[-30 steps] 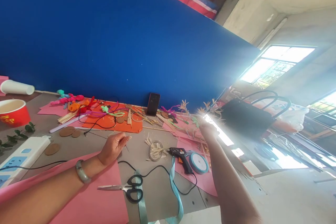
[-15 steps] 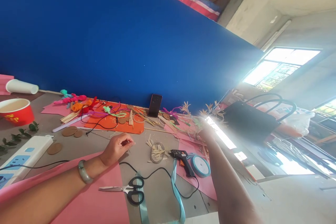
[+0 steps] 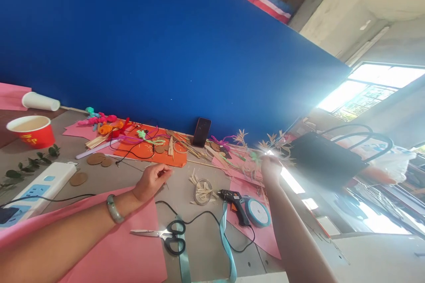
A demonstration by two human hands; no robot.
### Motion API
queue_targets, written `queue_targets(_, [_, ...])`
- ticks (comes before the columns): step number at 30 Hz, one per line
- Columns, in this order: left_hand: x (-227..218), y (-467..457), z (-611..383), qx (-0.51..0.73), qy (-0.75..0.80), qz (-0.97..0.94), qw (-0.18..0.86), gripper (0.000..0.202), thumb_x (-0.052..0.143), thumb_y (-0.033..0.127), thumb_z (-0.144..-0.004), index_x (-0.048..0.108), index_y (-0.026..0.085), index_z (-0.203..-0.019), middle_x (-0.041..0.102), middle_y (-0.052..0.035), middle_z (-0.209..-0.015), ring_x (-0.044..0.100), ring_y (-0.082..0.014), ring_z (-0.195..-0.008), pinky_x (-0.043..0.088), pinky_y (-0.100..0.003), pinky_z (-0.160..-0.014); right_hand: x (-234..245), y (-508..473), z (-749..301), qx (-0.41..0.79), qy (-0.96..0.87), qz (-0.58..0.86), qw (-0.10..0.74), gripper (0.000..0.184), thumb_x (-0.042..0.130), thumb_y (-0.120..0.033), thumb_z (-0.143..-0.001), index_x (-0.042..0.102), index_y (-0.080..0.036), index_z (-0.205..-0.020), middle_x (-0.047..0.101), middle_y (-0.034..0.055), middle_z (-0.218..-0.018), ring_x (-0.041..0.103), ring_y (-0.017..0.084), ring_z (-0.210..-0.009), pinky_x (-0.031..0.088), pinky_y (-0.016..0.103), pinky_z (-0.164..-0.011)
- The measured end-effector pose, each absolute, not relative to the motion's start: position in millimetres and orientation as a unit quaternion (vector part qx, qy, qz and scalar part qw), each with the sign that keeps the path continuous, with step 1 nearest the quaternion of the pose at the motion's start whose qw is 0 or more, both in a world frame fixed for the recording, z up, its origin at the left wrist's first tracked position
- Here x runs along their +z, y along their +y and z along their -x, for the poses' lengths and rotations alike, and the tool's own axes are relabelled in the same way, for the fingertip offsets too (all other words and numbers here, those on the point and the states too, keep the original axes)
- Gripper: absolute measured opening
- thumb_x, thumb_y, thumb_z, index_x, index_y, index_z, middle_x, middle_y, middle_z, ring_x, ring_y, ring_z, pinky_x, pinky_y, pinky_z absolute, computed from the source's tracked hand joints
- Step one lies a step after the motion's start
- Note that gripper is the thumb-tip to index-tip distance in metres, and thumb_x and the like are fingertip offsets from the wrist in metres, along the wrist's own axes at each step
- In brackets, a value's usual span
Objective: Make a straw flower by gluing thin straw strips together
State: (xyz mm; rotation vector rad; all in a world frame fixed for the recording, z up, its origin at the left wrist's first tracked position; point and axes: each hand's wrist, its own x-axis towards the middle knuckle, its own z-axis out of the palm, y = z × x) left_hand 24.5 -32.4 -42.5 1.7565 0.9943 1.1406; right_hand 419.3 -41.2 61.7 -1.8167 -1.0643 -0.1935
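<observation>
My left hand (image 3: 151, 184), a bracelet on its wrist, hovers over the edge of a pink sheet (image 3: 133, 239). Thumb and fingers are pinched; a thin sliver seems to show below the fingertips, but I cannot make it out. Further right, my right hand (image 3: 271, 169) reaches among dried sprigs (image 3: 270, 142) at the table's back. Glare and the hand itself hide its fingers. Between the hands lie a round ring with pale straw strips (image 3: 203, 191) and a black glue gun (image 3: 235, 205). Black-handled scissors (image 3: 174, 236) rest below my left hand.
A blue ribbon roll (image 3: 258, 212) lies beside the glue gun, whose cord crosses the table. Left are a power strip (image 3: 43, 188), a red paper cup (image 3: 33, 132) and wooden discs (image 3: 79, 179). A phone (image 3: 201, 132) leans against the blue partition; a black bag (image 3: 325, 159) stands right.
The whole view has shifted, so the table's things appear slightly further right. My right hand shows more clearly beside the dried sprigs. My left hand keeps its pinch and has barely moved.
</observation>
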Motion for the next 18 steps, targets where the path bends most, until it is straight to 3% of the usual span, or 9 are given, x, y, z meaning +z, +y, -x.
queue_targets(3, [-45.4, -31.7, -27.1, 0.473, 0.390, -0.671, 0.417, 0.023, 0.064, 0.038, -0.078, 0.063, 0.016, -0.072, 0.063, -0.0006, -0.066, 0.055, -0.0120, -0.060, 0.043, -0.022, -0.058, 60.4, -45.2, -385.9, -0.012, -0.478, 0.695, 0.536, 0.034, 0.037, -0.026, -0.089, 0.060, -0.016, -0.066, 0.066, 0.0065, -0.078, 0.061, 0.022, -0.081, 0.048, 0.037, -0.075])
queue_targets(5, [-46.7, -31.7, -28.2, 0.488, 0.393, -0.643, 0.440, 0.028, 0.062, 0.041, -0.079, 0.059, 0.016, -0.069, 0.058, 0.0011, -0.061, 0.051, -0.0108, -0.056, 0.041, -0.022, -0.054, 57.3, -51.0, -354.2, 0.050, -0.528, 0.650, 0.545, 0.030, 0.035, -0.023, -0.082, 0.050, -0.020, -0.055, 0.063, 0.0046, -0.068, 0.059, 0.020, -0.074, 0.046, 0.034, -0.073])
queue_targets(9, [-44.6, -33.0, -27.9, 0.498, 0.391, -0.608, 0.480, 0.039, 0.049, 0.048, -0.087, 0.051, 0.017, -0.064, 0.049, 0.0030, -0.054, 0.047, -0.0098, -0.049, 0.039, -0.022, -0.049, 54.8, -69.5, -283.6, 0.178, -0.600, 0.586, 0.515, 0.026, 0.035, -0.021, -0.076, 0.040, -0.023, -0.052, 0.053, 0.0013, -0.054, 0.051, 0.017, -0.058, 0.042, 0.032, -0.063])
queue_targets(10, [-42.8, -33.5, -27.6, 0.494, 0.389, -0.611, 0.481, 0.042, 0.048, 0.049, -0.088, 0.051, 0.017, -0.061, 0.049, 0.0027, -0.053, 0.047, -0.0099, -0.049, 0.039, -0.022, -0.050, 55.6, -74.1, -267.2, 0.256, -0.614, 0.558, 0.496, 0.024, 0.036, -0.021, -0.077, 0.041, -0.023, -0.054, 0.052, 0.0005, -0.054, 0.048, 0.017, -0.058, 0.041, 0.031, -0.063])
queue_targets(15, [-29.4, -35.8, -29.6, 0.511, 0.376, -0.589, 0.501, 0.045, 0.047, 0.048, -0.088, 0.047, 0.017, -0.055, 0.046, 0.0036, -0.048, 0.047, -0.0091, -0.047, 0.038, -0.022, -0.049, 59.4, -85.3, -208.0, 0.471, -0.601, 0.459, 0.454, 0.022, 0.047, -0.033, -0.086, 0.056, -0.021, -0.069, 0.053, -0.0002, -0.062, 0.049, 0.016, -0.062, 0.040, 0.030, -0.065])
queue_targets(18, [-21.6, -35.4, -31.1, 0.545, 0.385, -0.549, 0.503, 0.029, 0.058, 0.042, -0.082, 0.052, 0.016, -0.072, 0.053, 0.0042, -0.059, 0.047, -0.0068, -0.046, 0.038, -0.020, -0.048, 52.6, -83.5, -193.5, 0.486, -0.616, 0.448, 0.428, 0.023, 0.058, -0.039, -0.084, 0.064, -0.021, -0.072, 0.060, 0.0011, -0.064, 0.053, 0.016, -0.065, 0.042, 0.030, -0.069])
